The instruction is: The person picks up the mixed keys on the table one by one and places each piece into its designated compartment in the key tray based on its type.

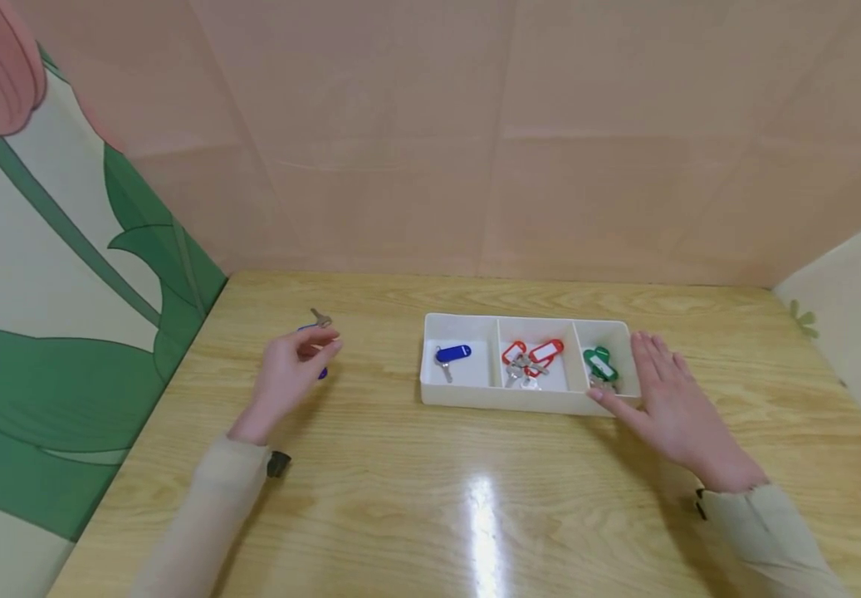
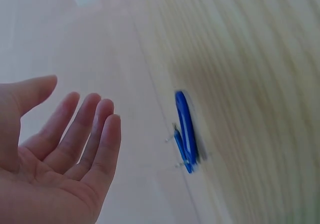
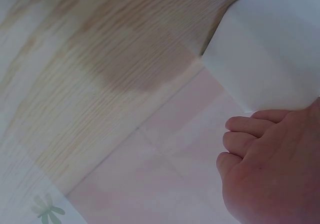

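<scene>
My left hand hovers over the left side of the table, palm turned sideways and fingers loosely bent with nothing between them. Beside and partly behind it lie blue key tags; a metal key shows just past the fingers in the head view. My right hand rests against the right end of a white tray, straight fingers along the end wall and thumb at the front rim. Inside the tray, a blue key tag sits left, red key tags in the middle, green key tags at right.
The wooden table meets a pink backdrop along its far edge. A panel with painted green leaves borders it on the left, and a pale panel on the right. Two dividers split the tray into three compartments.
</scene>
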